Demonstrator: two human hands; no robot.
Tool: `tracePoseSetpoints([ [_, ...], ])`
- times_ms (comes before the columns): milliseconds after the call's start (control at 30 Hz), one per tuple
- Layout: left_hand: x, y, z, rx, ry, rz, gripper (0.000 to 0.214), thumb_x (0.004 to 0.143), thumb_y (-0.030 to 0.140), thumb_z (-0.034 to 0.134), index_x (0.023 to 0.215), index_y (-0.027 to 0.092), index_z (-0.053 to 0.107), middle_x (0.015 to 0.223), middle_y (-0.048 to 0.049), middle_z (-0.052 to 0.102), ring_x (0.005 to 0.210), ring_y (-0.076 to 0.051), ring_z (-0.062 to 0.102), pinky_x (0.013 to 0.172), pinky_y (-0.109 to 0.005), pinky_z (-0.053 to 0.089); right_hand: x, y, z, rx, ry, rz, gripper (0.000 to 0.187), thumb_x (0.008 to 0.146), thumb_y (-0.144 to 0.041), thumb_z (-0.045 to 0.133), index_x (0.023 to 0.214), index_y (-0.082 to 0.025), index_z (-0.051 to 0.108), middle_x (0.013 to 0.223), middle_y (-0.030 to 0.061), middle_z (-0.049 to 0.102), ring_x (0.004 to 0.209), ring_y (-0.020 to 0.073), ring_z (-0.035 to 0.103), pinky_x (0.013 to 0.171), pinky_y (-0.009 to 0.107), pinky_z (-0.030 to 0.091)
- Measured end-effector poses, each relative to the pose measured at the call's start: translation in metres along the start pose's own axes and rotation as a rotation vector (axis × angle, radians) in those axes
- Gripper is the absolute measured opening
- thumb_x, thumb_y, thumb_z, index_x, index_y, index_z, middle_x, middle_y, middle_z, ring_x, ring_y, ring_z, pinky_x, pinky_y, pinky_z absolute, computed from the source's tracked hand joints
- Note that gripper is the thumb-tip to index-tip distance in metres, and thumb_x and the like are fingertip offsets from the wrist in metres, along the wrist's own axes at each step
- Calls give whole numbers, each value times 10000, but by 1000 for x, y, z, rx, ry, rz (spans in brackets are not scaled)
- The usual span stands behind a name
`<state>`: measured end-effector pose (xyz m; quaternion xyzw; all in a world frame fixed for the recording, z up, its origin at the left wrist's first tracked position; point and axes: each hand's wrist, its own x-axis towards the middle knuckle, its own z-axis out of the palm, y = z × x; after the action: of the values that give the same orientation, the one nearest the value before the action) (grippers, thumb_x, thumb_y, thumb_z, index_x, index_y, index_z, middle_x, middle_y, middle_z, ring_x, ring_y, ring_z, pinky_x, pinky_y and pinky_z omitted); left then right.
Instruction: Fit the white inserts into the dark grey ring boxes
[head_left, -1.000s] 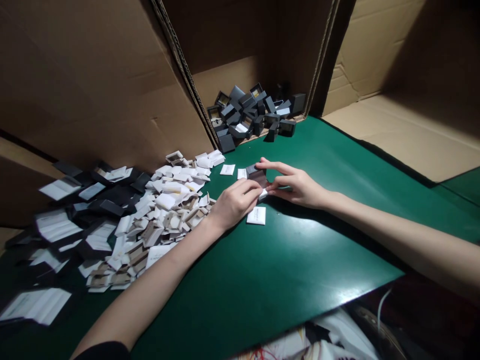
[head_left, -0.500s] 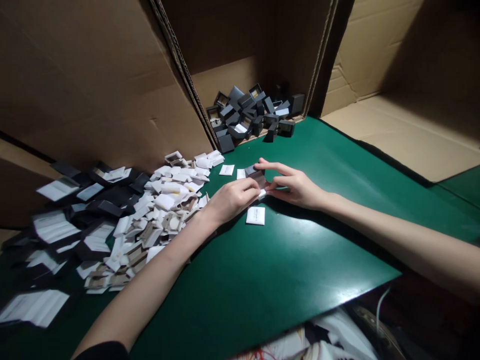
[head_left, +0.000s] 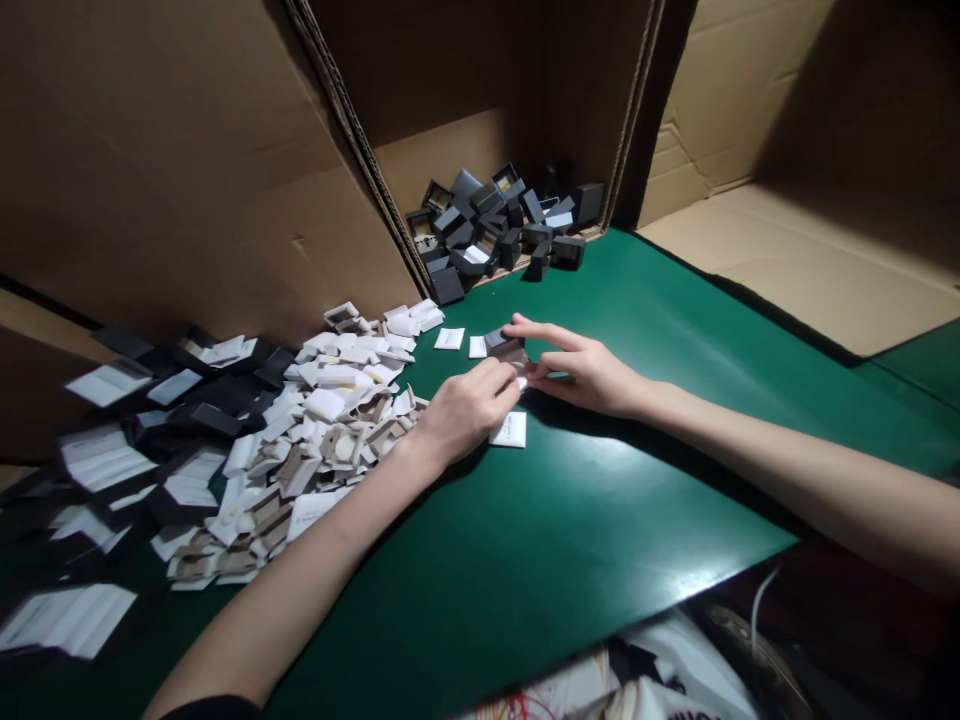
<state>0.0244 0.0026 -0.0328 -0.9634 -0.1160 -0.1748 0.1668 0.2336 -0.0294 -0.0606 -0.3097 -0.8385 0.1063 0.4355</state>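
Observation:
Both my hands meet over the green mat around a small dark grey box. My left hand curls its fingers against the box's near side. From the right, my right hand pinches the same box, forefinger stretched over its top. A bit of white insert shows between the fingertips. One white card lies flat just under my left hand, and two more white cards lie beyond the box.
A heap of white and tan paper inserts spreads to the left, with dark flat box blanks further left. Several finished dark boxes sit in an open cardboard carton at the back. Cardboard sheets lie right.
Both hands stay on the small box and have hardly moved. The view has shifted a little, so everything sits slightly further left.

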Motion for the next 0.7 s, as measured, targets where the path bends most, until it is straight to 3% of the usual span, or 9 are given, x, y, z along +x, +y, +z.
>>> tracePoseSetpoints([
  [167, -1, 16, -5, 142, -46, 7, 220, 937, 83, 377, 933, 85, 597, 892, -118, 642, 827, -204, 597, 630, -288, 491, -1, 2, -2, -55, -37, -58, 101, 895, -191, 536, 816, -179, 597, 1448, 121, 412, 1385, 255, 330, 1086, 508, 406],
  [300, -4, 29, -7, 192, -86, -26, 240, 908, 32, 372, 1001, 24, 593, 957, -168, 654, 873, -237, 623, 702, -337, 533, -1, 2, -8, -138, -86, -119, 80, 886, -218, 556, 843, -210, 623, 1420, 81, 450, 1371, 250, 348, 1049, 512, 439],
  [500, -11, 32, 1, -43, 25, -156, 290, 916, 127, 418, 1153, 21, 549, 1236, -224, 576, 1213, -296, 527, 984, -423, 504, -5, 3, -8, -353, -130, -169, 110, 897, -238, 529, 942, -215, 627, 1130, 101, 640, 1142, 244, 553, 889, 450, 523],
  [700, -14, 22, 6, -258, 81, -229, 257, 870, 107, 468, 1104, 94, 575, 1229, -168, 591, 1186, -259, 550, 991, -431, 505, -5, 5, -4, -350, -227, -128, 139, 907, -190, 458, 979, -181, 576, 1195, 121, 611, 1070, 219, 569, 872, 397, 519],
])
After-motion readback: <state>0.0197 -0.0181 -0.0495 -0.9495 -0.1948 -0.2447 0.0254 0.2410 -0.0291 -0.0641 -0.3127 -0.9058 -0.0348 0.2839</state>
